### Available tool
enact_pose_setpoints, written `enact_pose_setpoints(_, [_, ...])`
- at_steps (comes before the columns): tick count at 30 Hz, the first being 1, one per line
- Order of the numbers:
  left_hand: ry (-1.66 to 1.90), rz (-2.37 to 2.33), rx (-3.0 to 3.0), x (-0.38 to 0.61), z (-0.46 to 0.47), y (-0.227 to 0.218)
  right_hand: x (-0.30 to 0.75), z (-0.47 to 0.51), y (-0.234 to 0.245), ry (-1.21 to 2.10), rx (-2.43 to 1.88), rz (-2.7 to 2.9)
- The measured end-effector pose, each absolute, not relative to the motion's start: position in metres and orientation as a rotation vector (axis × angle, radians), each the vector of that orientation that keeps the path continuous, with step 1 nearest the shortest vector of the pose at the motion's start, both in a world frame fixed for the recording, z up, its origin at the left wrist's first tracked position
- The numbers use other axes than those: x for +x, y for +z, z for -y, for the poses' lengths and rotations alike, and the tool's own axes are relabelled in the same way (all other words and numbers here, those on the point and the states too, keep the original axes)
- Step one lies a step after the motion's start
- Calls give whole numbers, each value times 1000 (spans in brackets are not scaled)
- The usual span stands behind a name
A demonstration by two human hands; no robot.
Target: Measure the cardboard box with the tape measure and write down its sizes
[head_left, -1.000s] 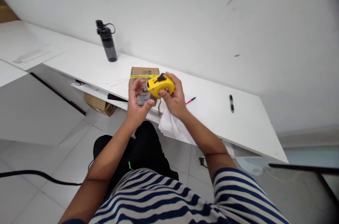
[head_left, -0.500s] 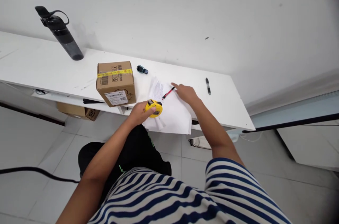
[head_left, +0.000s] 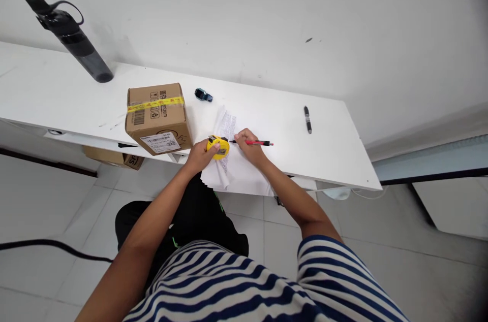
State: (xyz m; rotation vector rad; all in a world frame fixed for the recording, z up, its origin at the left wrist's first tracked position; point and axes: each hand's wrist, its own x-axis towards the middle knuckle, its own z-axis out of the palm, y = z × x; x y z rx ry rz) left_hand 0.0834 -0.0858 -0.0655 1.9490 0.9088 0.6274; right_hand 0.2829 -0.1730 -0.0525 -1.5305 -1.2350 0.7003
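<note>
My left hand [head_left: 200,153] is closed around a yellow tape measure [head_left: 218,147], resting it on white paper sheets [head_left: 244,172] at the front edge of the white desk [head_left: 274,124]. My right hand [head_left: 249,146] is closed on a red pen [head_left: 256,142], its tip on the paper just right of the tape measure. A cardboard box [head_left: 158,116] with yellow tape stands just left of my left hand.
A dark water bottle [head_left: 72,40] stands at the back left near the wall. A small dark object [head_left: 203,94] lies behind the box, and a black marker [head_left: 307,119] lies toward the desk's right. Another carton [head_left: 114,158] sits under the desk; a black cable [head_left: 46,247] crosses the floor.
The tape measure passed from my right hand to my left and came down beside the box. My right hand reached for the red pen, picked it up and brought it to the paper.
</note>
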Motion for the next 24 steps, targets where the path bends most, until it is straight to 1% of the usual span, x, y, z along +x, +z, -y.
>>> enact_pose_setpoints(3, [609, -890, 1994, 81, 86, -64, 281, 169, -56, 765, -1462, 1277])
enact_pose_setpoints(10, [621, -902, 1806, 83, 86, -61, 281, 167, -54, 651, -1652, 1152])
enact_pose_setpoints(14, [659, -881, 1631, 84, 85, -54, 279, 167, -53, 671, -1641, 1152])
enact_pose_setpoints(19, [695, -894, 1573, 85, 85, -47, 279, 166, -54, 696, -1654, 1195])
enact_pose_setpoints(24, [702, -859, 1546, 84, 84, -51, 279, 167, -56, 664, -1638, 1178])
